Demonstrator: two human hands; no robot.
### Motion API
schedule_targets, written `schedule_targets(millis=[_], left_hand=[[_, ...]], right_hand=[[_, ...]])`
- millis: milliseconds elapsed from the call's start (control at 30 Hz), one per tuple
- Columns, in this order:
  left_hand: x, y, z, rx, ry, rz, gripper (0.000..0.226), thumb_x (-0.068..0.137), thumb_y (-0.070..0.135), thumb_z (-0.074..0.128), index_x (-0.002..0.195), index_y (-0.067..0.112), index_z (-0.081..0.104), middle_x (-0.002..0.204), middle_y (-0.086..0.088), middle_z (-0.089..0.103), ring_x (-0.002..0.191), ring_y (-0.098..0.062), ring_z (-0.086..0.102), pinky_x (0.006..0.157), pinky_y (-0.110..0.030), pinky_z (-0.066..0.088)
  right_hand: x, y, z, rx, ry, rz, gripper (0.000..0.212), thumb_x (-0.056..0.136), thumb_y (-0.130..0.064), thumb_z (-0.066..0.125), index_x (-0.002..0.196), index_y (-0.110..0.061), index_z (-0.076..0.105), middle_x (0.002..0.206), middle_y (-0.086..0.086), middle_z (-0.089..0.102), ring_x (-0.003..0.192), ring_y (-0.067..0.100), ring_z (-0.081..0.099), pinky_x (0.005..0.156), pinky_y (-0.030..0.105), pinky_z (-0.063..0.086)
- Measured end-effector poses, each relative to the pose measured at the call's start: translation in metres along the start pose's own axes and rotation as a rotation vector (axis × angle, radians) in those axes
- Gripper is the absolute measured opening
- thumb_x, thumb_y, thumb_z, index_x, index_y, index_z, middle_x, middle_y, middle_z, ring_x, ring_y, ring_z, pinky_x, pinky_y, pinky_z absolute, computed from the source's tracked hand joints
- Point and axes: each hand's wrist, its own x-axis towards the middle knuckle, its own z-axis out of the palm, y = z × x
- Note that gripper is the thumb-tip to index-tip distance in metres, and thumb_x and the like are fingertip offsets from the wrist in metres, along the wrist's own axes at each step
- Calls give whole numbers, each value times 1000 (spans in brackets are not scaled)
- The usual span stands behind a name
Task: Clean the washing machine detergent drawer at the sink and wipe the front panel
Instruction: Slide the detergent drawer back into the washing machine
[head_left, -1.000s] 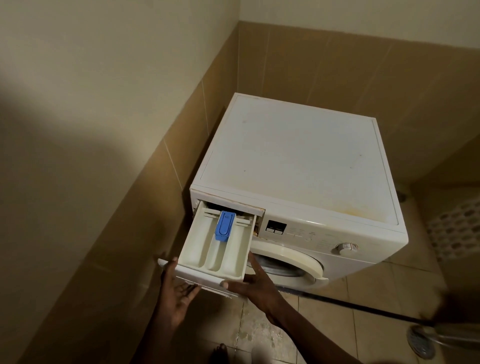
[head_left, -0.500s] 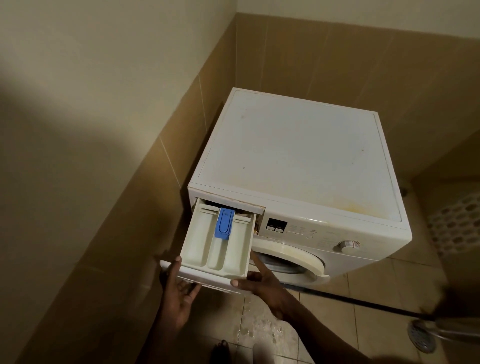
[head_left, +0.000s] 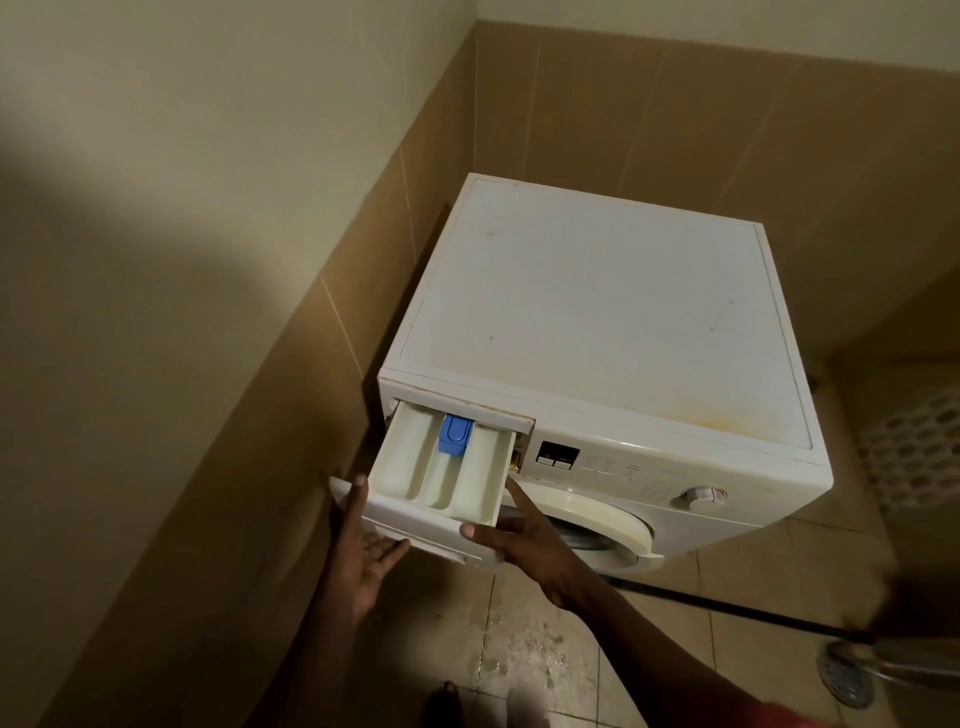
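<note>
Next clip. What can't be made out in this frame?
Head view only:
- Back of the detergent drawer: hidden inside the washing machine.
- Lower fingers of the right hand: hidden beneath the drawer.
- Control panel labels: too small, blurred.
- Metal object at the right edge: blurred, cut off.

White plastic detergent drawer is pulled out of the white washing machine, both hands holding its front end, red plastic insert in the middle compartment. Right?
One slip: the plastic insert is blue, not red, as the head view shows. The white plastic detergent drawer is out, left hand and right hand holding its front end.
</note>
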Motion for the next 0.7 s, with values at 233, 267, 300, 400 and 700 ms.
schedule_targets(millis=[233, 267, 300, 400, 700], left_hand=[[-4, -13, 9, -12, -31, -32, 88, 72, 54, 67, 148, 28, 32, 140, -16, 51, 125, -39, 51, 104, -67, 37], [-4, -12, 11, -1, -28, -35, 95, 66, 55, 74, 147, 29, 33, 139, -16, 52, 125, -39, 52, 102, -67, 38], [-5, -12, 12, 3, -29, -29, 106, 56, 56, 83, 147, 29, 34, 138, -15, 53, 124, -39, 53, 101, -67, 39], [-4, -11, 15, -29, -26, -19, 130, 31, 53, 95, 145, 31, 37, 135, -15, 55, 122, -39, 54, 100, -65, 42], [-3, -17, 27, -117, 29, -14, 77, 73, 34, 77, 140, 27, 41, 134, -16, 54, 122, -38, 53, 100, -64, 44]], right_hand=[[-3, -6, -5, -666, 300, -291, 110, 54, -57, 84, 143, -23, 30, 135, -3, 41, 114, 10, 40, 96, 28, 46], [-2, -9, -5, -769, 344, -371, 107, 52, -63, 80, 140, -23, 34, 133, -4, 41, 113, 11, 39, 95, 30, 46], [0, -12, -7, -863, 384, -442, 106, 50, -69, 75, 138, -24, 35, 133, -3, 41, 114, 13, 39, 96, 32, 45], [5, -24, -11, -1086, 400, -538, 120, 50, -81, 63, 148, -24, 25, 152, 3, 28, 139, 24, 25, 114, 41, 26], [21, -34, -27, -1357, 262, -399, 143, 53, -89, 56, 149, -21, -25, 156, 12, -31, 143, 31, -29, 116, 56, -11]])
